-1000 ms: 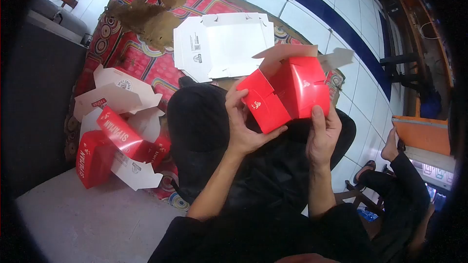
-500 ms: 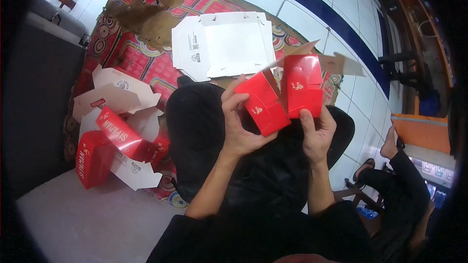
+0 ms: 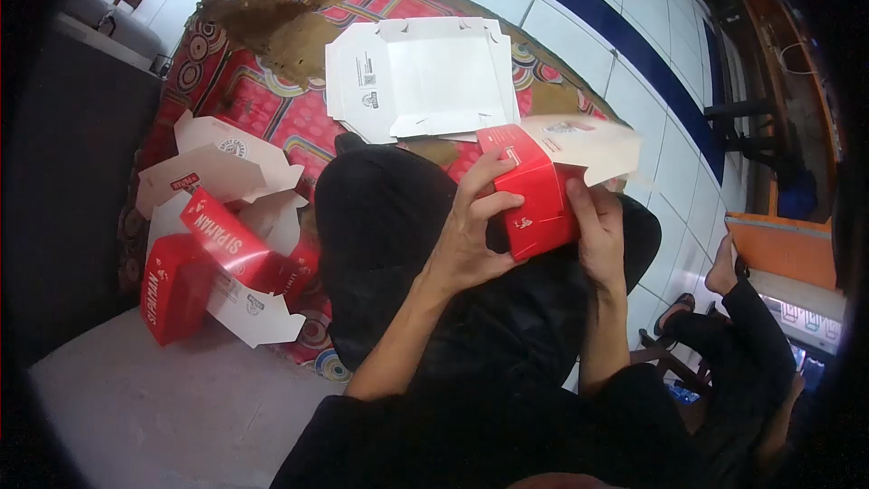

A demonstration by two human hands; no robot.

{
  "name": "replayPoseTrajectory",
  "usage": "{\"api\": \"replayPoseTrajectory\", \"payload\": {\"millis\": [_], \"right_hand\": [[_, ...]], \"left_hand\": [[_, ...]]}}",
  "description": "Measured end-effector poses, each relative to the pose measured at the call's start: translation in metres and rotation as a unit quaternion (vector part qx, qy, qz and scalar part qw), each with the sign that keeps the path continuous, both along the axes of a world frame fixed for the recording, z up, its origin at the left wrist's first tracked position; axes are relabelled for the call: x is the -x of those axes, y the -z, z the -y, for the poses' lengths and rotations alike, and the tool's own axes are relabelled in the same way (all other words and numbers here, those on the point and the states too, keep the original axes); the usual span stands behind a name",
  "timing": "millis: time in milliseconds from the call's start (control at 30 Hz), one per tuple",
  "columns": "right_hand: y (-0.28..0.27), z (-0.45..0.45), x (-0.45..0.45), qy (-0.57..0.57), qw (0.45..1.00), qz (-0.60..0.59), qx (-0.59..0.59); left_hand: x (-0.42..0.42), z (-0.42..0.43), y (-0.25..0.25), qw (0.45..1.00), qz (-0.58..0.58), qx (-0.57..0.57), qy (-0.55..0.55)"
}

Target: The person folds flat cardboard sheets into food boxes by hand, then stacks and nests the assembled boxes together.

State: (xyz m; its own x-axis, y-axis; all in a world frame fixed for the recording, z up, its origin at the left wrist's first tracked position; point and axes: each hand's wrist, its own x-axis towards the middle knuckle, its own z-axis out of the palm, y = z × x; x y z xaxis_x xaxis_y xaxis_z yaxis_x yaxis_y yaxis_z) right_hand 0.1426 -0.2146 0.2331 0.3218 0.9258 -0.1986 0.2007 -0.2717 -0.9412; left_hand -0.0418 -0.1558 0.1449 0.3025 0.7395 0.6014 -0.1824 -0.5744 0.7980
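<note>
Worn mat lies on tiles beyond red box.

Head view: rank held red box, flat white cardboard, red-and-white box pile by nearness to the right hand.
1. Held red box: touching the right hand.
2. Flat white cardboard: ahead, to the left.
3. Red-and-white box pile: farthest left.

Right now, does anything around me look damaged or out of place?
Yes, the red patterned mat looks damaged: its printed surface is missing in ragged brown patches, the largest left of the flat white cardboard. Nothing looks spilled.
</note>
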Motion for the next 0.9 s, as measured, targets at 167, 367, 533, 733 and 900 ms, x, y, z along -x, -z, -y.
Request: {"api": "replayPoseTrajectory", "payload": {"millis": [167, 367, 533, 733, 900], "right_hand": [[0.016, 0.013, -0.008, -0.036, 0.999, -0.022, 0.023], [0.044, -0.01, -0.024, 0.144, 0.978, 0.148, -0.011], [0.08, 0.005, -0.046, 0.118, 0.988, -0.008, -0.095], [0.081, 0.012, -0.048, 0.095, 0.994, -0.001, -0.049], [0.084, 0.017, -0.049, 0.065, 0.998, 0.003, -0.013]], "left_hand": [[0.0, 0.001, 0.022, 0.999, 0.004, 0.044, 0.002], [-0.003, 0.009, 0.006, 0.98, 0.122, 0.149, 0.056], [-0.007, 0.021, -0.002, 0.997, 0.033, 0.039, 0.062], [-0.006, 0.018, -0.001, 0.995, -0.059, -0.038, 0.068], [-0.004, 0.022, 0.003, 0.991, -0.094, -0.076, 0.061]]}}
